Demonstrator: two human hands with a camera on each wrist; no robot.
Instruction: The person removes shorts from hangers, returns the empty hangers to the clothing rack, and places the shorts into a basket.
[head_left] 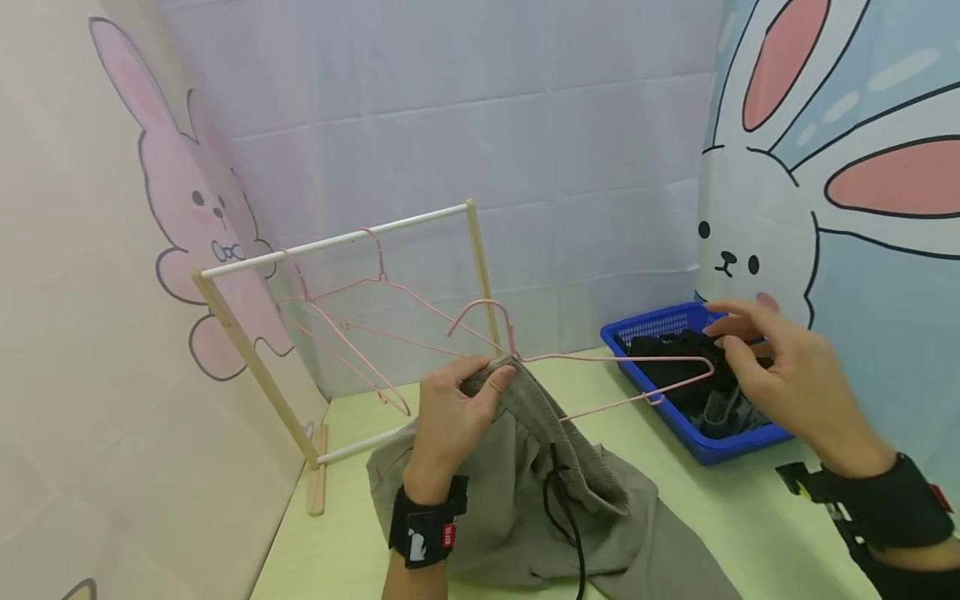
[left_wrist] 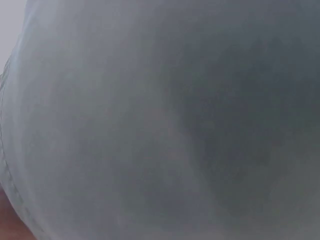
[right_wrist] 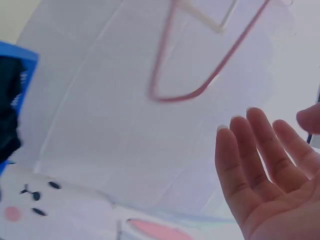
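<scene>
My left hand (head_left: 453, 417) grips the waistband of grey-green drawstring pants (head_left: 517, 483), thumb on the near side. A pink wire hanger (head_left: 600, 358) stands up out of the waist opening right beside that thumb; its hook and right arm show, while its left part is hidden in the cloth. A black drawstring (head_left: 562, 500) dangles from the waistband. The cloth fills nearly all of the left wrist view. Off the hanger's right end, my right hand (head_left: 787, 375) is raised with nothing in it; the right wrist view shows its fingers loosely extended and apart from the hanger.
At the left stands a wooden rack (head_left: 255, 367) with a white top rail (head_left: 420, 221), where two pink hangers (head_left: 382, 279) hang without clothes. A blue plastic basket (head_left: 697, 446) of dark clothes (head_left: 675, 350) sits at the back right, partly behind my right hand.
</scene>
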